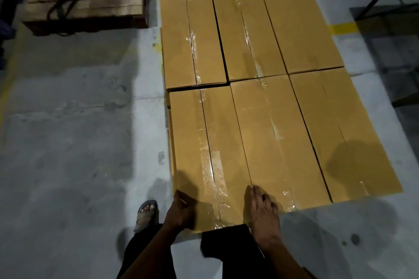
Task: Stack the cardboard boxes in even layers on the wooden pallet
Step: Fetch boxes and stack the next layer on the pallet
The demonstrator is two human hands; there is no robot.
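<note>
Both hands settle the near-left cardboard box into a nearly full layer.
Left hand [181, 210] curls its grip round the near-left box [210, 154] corner; right hand [263, 210] lies flat, fingers spread, on the seam. Six boxes lie flush; the wooden pallet beneath is hidden, so further layers probably remain.

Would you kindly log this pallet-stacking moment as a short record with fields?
top layer: six cardboard boxes, two rows of three, long sides touching
near-left box: both hands on it
left hand: grips its near-left corner
right hand: flat on top along its right edge
row alignment: the far row sits slightly left of the near row
nearby: empty wooden pallet, far left
</note>
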